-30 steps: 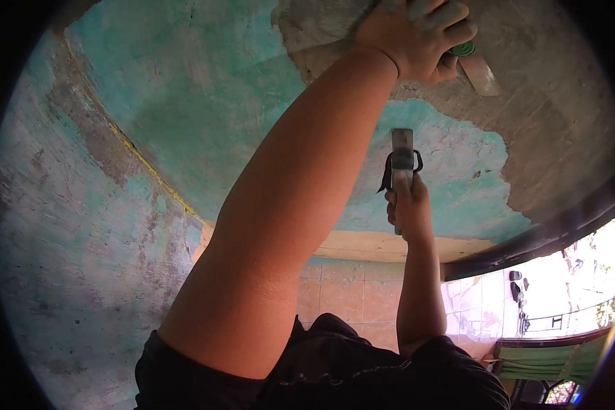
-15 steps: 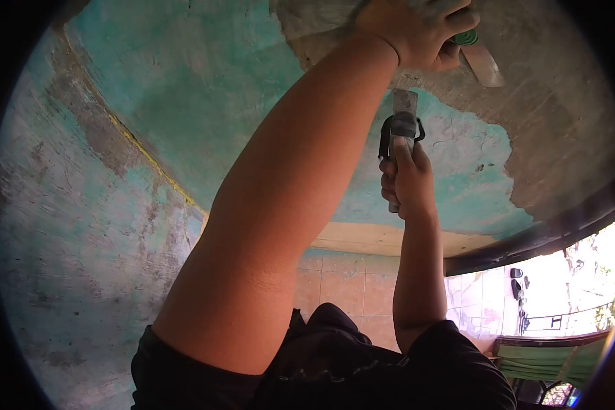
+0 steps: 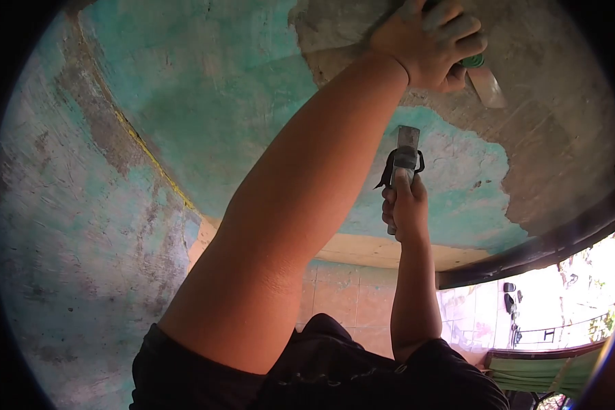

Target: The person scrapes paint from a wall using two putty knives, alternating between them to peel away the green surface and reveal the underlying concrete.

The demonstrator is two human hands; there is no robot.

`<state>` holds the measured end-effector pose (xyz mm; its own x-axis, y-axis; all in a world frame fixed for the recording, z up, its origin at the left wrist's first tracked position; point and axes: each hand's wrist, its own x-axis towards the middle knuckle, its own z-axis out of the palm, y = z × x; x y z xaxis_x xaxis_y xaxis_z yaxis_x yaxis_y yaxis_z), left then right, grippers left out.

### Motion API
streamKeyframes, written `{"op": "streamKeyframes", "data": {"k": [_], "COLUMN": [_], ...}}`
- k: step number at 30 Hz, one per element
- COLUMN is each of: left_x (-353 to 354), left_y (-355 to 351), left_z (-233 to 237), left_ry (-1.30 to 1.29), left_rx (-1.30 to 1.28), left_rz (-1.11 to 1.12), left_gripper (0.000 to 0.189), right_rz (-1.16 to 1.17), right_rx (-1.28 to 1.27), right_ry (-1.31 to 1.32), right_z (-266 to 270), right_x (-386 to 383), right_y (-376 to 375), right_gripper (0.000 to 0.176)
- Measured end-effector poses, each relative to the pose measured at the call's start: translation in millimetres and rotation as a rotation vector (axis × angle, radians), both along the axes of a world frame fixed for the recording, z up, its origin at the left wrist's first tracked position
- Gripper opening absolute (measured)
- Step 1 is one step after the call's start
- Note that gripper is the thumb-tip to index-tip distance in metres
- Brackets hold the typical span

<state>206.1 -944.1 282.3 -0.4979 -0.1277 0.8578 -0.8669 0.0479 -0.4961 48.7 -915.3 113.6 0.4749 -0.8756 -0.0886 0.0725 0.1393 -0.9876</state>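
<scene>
At the top, my left hand (image 3: 434,48) is wrapped round a green-ended handle (image 3: 473,60), with a flat pale blade (image 3: 487,87) sticking out over the bare grey-brown patch (image 3: 553,123) of the wall. Lower down, my right hand (image 3: 406,208) grips a tool with a short flat metal blade (image 3: 408,137) and a dark band and strap at its neck. This blade points up, in front of the turquoise painted wall (image 3: 451,147). Whether it touches the wall, I cannot tell.
A worn wall (image 3: 68,239) stands at the left, meeting the turquoise one along a yellowish corner line (image 3: 147,152). Below are a beige ledge (image 3: 369,251) and floor tiles (image 3: 338,294). At the lower right are a bright opening, footwear (image 3: 509,301) and green cloth (image 3: 547,374).
My right hand and its tool have moved down, away from my left hand. My left hand appears slightly lower and further right, while the whole view has shifted a little.
</scene>
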Motion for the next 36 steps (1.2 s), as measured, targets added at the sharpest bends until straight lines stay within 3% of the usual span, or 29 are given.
{"op": "streamKeyframes", "data": {"k": [3, 8, 13, 17, 22, 26, 30, 32, 36], "left_x": [-0.6, 0.5, 0.1, -0.5, 1.4, 0.5, 4.0, 2.3, -0.2], "left_y": [1.5, -0.3, 2.2, 2.8, 2.2, 2.2, -0.1, 1.7, 4.0], "left_z": [-0.1, -2.9, -0.6, 0.0, -0.3, -0.8, -2.0, -1.0, -1.2], "left_ry": [0.009, -0.003, 0.002, -0.003, -0.003, 0.005, -0.014, -0.004, -0.001], "left_rx": [0.047, 0.011, 0.066, 0.089, 0.057, 0.073, 0.038, 0.043, 0.085], "left_rz": [0.067, 0.084, 0.144, 0.11, 0.121, 0.095, 0.073, 0.075, 0.106], "left_gripper": [0.048, 0.048, 0.047, 0.048, 0.047, 0.049, 0.049, 0.049, 0.05], "right_rz": [0.013, -0.031, -0.005, -0.046, 0.04, -0.004, -0.024, 0.017, 0.004], "right_rx": [0.018, -0.008, -0.033, -0.056, -0.032, -0.1, -0.177, -0.097, -0.098], "right_ry": [-0.02, 0.023, -0.002, 0.051, -0.014, 0.071, 0.059, 0.053, 0.102], "right_z": [25.2, 3.4, 20.9, -3.1, 23.7, -7.1, 9.1, 21.5, 4.4], "right_x": [7.7, 0.6, 6.2, -0.3, 4.4, -5.4, 2.8, 2.7, -11.7], "right_y": [3.7, 3.4, 2.3, 0.4, 0.3, -6.1, -9.2, -8.9, -5.5], "right_gripper": [0.017, 0.018, 0.018, 0.018, 0.02, 0.021, 0.02, 0.019, 0.02]}}
